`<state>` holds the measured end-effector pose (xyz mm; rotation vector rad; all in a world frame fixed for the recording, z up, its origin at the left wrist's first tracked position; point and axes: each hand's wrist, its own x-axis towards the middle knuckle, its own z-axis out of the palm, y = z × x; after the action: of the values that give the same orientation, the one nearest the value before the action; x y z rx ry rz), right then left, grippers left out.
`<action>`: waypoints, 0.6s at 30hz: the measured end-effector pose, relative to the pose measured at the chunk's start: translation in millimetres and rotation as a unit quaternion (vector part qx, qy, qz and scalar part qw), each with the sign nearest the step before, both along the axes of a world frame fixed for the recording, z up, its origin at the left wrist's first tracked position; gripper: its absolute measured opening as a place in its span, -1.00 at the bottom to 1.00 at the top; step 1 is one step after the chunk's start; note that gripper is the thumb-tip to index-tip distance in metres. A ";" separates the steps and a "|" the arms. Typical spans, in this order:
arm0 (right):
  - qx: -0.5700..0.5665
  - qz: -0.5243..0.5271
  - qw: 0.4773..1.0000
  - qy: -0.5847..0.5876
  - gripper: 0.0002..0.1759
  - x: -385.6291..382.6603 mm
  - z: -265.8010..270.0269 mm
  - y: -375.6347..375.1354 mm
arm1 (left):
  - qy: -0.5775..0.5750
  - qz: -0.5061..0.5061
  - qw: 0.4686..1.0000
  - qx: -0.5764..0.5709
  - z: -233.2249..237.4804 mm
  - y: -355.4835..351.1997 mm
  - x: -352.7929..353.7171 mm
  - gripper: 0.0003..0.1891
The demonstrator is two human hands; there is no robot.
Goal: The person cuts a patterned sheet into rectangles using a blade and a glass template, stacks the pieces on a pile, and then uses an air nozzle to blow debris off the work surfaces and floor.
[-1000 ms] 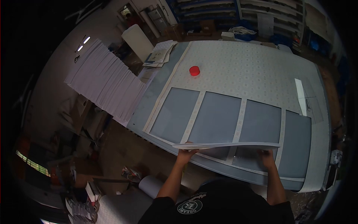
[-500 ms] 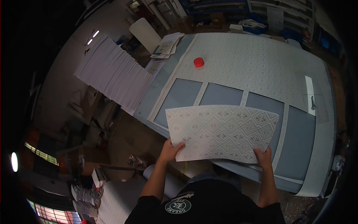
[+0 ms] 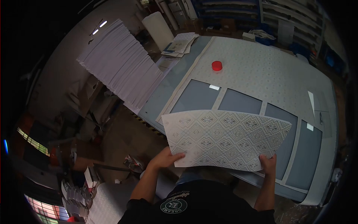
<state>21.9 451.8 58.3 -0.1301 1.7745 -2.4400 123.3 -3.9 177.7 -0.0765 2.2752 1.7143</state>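
Head view: a person in a black shirt [image 3: 212, 203] stands at the near edge of a broad grey worktop [image 3: 175, 76].
Patterned sheet: this pale sheet [image 3: 225, 140] with diamond motifs is held up in front of the near edge, tilted so its printed face shows; its upper part covers the worktop's near left area from view.
Left hand: the left hand [image 3: 164, 158] has its grip on the sheet's lower left corner, thumb on the printed face.
Right hand: the right hand [image 3: 268, 163] grasps the lower right corner, its thumb also on top.
Large covering: a patterned covering [image 3: 276, 74] lies across most of the worktop, reaching the far and right edges; rectangular openings [image 3: 240, 100] run in a row near the near edge, grey showing through.
Red item: a round red object [image 3: 216, 65] rests on the covering, towards the worktop's far left corner.
Loose papers: several papers [image 3: 179, 45] lie at that same corner.
White stack: a tall pile of white sheets [image 3: 121, 63] stands beside the left edge.
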 end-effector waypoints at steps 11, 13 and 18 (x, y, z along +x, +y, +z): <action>-0.058 -0.184 0.981 -0.012 -0.76 -53.0 -22.4 -310.5 | -0.029 0.124 0.991 0.028 15.9 -264.4 -19.2 -0.48; -0.024 -0.177 0.984 -0.028 -0.70 -59.7 -39.4 -343.9 | 0.019 0.140 0.988 0.065 49.0 -295.6 -25.1 -0.47; 0.120 -0.049 0.991 -0.040 -0.68 -53.9 -67.0 -388.1 | 0.237 0.220 0.946 0.001 122.5 -387.2 -31.6 -0.43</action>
<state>-32.0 63.7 -8.8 0.0772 2.0632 -2.2352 91.7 -391.2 300.2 -0.2047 2.7641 2.1450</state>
